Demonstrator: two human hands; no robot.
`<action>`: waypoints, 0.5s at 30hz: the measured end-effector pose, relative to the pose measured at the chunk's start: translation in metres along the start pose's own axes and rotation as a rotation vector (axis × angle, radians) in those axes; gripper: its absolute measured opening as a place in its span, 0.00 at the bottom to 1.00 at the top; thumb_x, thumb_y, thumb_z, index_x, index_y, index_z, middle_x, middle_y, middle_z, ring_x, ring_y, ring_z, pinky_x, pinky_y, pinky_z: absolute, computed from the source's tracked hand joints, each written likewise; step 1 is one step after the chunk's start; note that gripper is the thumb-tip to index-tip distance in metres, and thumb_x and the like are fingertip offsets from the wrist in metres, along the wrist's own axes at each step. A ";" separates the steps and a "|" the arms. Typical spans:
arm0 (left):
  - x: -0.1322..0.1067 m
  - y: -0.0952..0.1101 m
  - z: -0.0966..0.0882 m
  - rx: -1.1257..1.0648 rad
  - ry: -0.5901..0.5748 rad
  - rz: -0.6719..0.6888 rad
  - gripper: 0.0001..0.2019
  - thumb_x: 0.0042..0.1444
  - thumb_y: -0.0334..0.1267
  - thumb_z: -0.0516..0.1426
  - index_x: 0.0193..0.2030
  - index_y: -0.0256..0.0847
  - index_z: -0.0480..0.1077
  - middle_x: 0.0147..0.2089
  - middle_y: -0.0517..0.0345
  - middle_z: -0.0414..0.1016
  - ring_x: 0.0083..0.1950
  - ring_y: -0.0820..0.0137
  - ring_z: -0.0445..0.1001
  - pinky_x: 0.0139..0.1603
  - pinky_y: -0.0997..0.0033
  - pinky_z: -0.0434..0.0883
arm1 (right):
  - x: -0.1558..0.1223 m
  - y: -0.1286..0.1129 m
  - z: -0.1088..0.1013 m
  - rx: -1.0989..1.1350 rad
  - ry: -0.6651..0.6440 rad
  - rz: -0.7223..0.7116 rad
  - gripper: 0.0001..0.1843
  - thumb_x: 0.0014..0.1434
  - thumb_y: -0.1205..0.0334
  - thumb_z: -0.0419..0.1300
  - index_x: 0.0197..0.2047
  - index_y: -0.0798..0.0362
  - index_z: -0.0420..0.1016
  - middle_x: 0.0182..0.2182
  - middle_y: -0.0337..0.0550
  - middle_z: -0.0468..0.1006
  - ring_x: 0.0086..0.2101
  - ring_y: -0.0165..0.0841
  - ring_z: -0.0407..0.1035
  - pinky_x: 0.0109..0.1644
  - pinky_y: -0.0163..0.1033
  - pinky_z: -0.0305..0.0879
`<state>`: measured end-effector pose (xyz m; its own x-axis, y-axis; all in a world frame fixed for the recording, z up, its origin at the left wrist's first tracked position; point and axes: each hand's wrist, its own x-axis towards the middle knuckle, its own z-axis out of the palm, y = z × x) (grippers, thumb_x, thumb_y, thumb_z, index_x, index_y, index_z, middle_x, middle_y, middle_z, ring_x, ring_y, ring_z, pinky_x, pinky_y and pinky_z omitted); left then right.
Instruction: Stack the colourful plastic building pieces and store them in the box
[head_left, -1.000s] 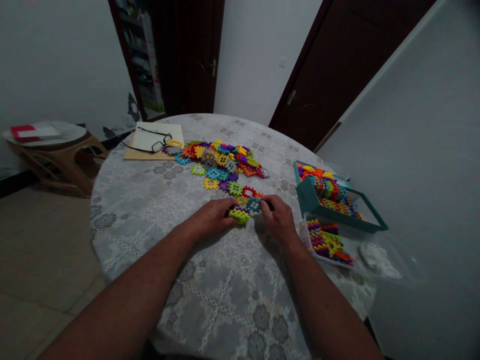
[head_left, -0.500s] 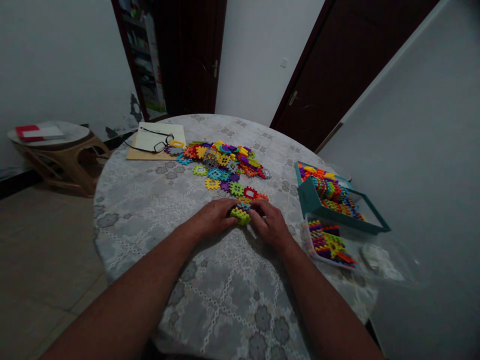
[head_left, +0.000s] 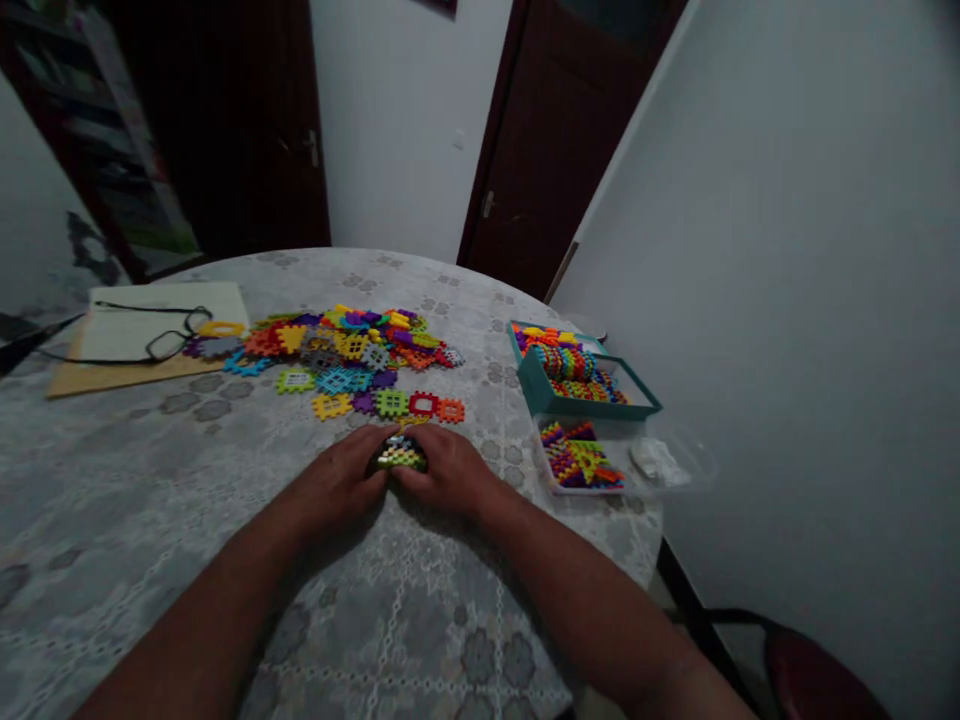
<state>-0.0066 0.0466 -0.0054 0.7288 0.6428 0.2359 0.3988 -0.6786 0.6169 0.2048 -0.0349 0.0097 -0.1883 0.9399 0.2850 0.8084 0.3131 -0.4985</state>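
Between my two hands is a small stack of interlocking plastic building pieces (head_left: pixel 401 453), lime green below with grey and yellow above. My left hand (head_left: pixel 350 470) closes round its left side, thumb at the near edge. From the right, my right hand (head_left: pixel 442 465) grips the same stack, its thumb almost meeting the other. The fingers hide the far side of the stack. Just beyond the hands runs a row of flat toothed pieces, among them a green square (head_left: pixel 391 403), a red frame (head_left: pixel 424 403) and an orange square (head_left: pixel 451 410).
Behind the row lies a heap of mixed toothed pieces (head_left: pixel 352 345). At the left, black-framed glasses (head_left: pixel 169 345) rest on a paper-topped board (head_left: pixel 112 375). To the right stand a teal box (head_left: pixel 585 407) and a clear plastic tub (head_left: pixel 589 490), both filled with pieces.
My view has swung to the right, so the table and its things sit further left. Both hands keep hold of the stack, thumbs now closer together.
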 end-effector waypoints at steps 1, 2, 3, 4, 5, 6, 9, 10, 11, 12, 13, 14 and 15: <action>0.000 -0.002 0.000 0.006 -0.003 0.003 0.30 0.63 0.42 0.55 0.71 0.41 0.72 0.69 0.45 0.78 0.69 0.51 0.75 0.75 0.52 0.69 | 0.001 -0.002 0.000 -0.015 -0.011 0.017 0.24 0.68 0.54 0.68 0.65 0.49 0.74 0.57 0.48 0.83 0.56 0.42 0.77 0.61 0.46 0.73; 0.000 -0.004 0.000 0.011 -0.006 0.005 0.30 0.63 0.43 0.55 0.71 0.42 0.72 0.69 0.46 0.78 0.69 0.52 0.76 0.75 0.53 0.69 | 0.001 -0.003 -0.001 -0.027 -0.018 0.034 0.23 0.68 0.53 0.68 0.63 0.49 0.74 0.56 0.48 0.84 0.54 0.42 0.78 0.59 0.45 0.73; 0.001 -0.004 0.000 0.015 -0.005 0.003 0.30 0.63 0.45 0.56 0.72 0.43 0.72 0.69 0.46 0.78 0.69 0.52 0.76 0.75 0.53 0.69 | 0.000 -0.003 -0.001 -0.035 -0.019 0.051 0.22 0.68 0.52 0.68 0.61 0.48 0.75 0.54 0.47 0.84 0.52 0.41 0.78 0.56 0.44 0.73; 0.001 -0.005 0.000 0.018 0.000 -0.002 0.30 0.63 0.46 0.56 0.72 0.43 0.71 0.69 0.46 0.78 0.70 0.52 0.76 0.75 0.53 0.69 | 0.000 -0.004 -0.002 -0.041 -0.013 0.067 0.20 0.68 0.52 0.69 0.59 0.48 0.75 0.52 0.46 0.85 0.49 0.41 0.78 0.54 0.43 0.73; 0.001 -0.005 -0.001 0.019 0.008 -0.008 0.31 0.63 0.48 0.57 0.72 0.44 0.71 0.70 0.46 0.77 0.70 0.51 0.76 0.75 0.53 0.70 | 0.000 -0.004 -0.004 -0.045 0.000 0.082 0.18 0.67 0.52 0.69 0.56 0.48 0.76 0.49 0.46 0.85 0.47 0.40 0.78 0.51 0.42 0.73; 0.002 -0.004 -0.002 0.019 0.015 -0.017 0.31 0.64 0.50 0.57 0.72 0.43 0.71 0.70 0.45 0.77 0.69 0.51 0.76 0.74 0.53 0.71 | 0.000 -0.004 -0.008 -0.049 0.023 0.098 0.17 0.66 0.51 0.70 0.54 0.48 0.76 0.47 0.45 0.85 0.44 0.40 0.78 0.48 0.42 0.72; 0.003 -0.003 -0.004 0.026 0.034 -0.051 0.32 0.65 0.53 0.56 0.72 0.42 0.71 0.68 0.42 0.78 0.64 0.51 0.80 0.68 0.52 0.76 | 0.000 -0.001 -0.034 -0.066 0.139 0.143 0.16 0.65 0.50 0.72 0.50 0.47 0.75 0.41 0.44 0.84 0.39 0.38 0.77 0.43 0.40 0.70; 0.003 -0.002 -0.004 0.030 0.038 -0.060 0.32 0.66 0.54 0.56 0.71 0.41 0.71 0.67 0.42 0.79 0.62 0.51 0.81 0.66 0.52 0.77 | 0.000 0.002 -0.049 -0.080 0.189 0.158 0.16 0.65 0.50 0.71 0.50 0.47 0.75 0.39 0.43 0.84 0.37 0.38 0.76 0.42 0.40 0.70; 0.003 -0.002 -0.005 0.034 0.043 -0.067 0.32 0.66 0.55 0.55 0.71 0.41 0.72 0.66 0.42 0.79 0.59 0.52 0.82 0.64 0.52 0.79 | 0.000 0.006 -0.068 -0.100 0.241 0.172 0.16 0.66 0.49 0.70 0.50 0.48 0.75 0.38 0.43 0.84 0.36 0.38 0.76 0.41 0.40 0.69; 0.003 -0.003 -0.005 0.038 0.047 -0.072 0.31 0.66 0.55 0.55 0.70 0.42 0.72 0.65 0.42 0.80 0.57 0.53 0.83 0.61 0.53 0.80 | -0.001 0.012 -0.090 -0.133 0.296 0.188 0.15 0.67 0.49 0.69 0.50 0.48 0.75 0.38 0.44 0.83 0.36 0.38 0.76 0.41 0.40 0.69; 0.003 -0.003 -0.004 0.042 0.050 -0.075 0.31 0.66 0.56 0.55 0.70 0.42 0.73 0.64 0.42 0.80 0.56 0.53 0.83 0.60 0.54 0.80 | -0.001 0.021 -0.113 -0.186 0.359 0.218 0.15 0.68 0.48 0.67 0.50 0.48 0.75 0.38 0.45 0.83 0.36 0.38 0.76 0.41 0.40 0.68; 0.003 -0.004 -0.003 0.046 0.050 -0.078 0.31 0.65 0.56 0.55 0.69 0.42 0.73 0.64 0.42 0.80 0.56 0.53 0.83 0.59 0.54 0.81 | -0.002 0.033 -0.138 -0.252 0.430 0.263 0.16 0.68 0.47 0.67 0.51 0.49 0.76 0.40 0.47 0.84 0.38 0.40 0.77 0.43 0.41 0.69; 0.002 -0.006 -0.002 0.051 0.052 -0.078 0.31 0.65 0.56 0.56 0.69 0.42 0.74 0.64 0.42 0.81 0.56 0.53 0.83 0.59 0.55 0.81 | -0.003 0.047 -0.163 -0.317 0.499 0.327 0.16 0.69 0.47 0.65 0.52 0.50 0.76 0.41 0.48 0.84 0.40 0.41 0.77 0.45 0.41 0.69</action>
<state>-0.0084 0.0527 -0.0064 0.6653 0.7111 0.2276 0.4822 -0.6420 0.5961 0.3342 -0.0449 0.1192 0.3131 0.7797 0.5422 0.9186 -0.1038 -0.3812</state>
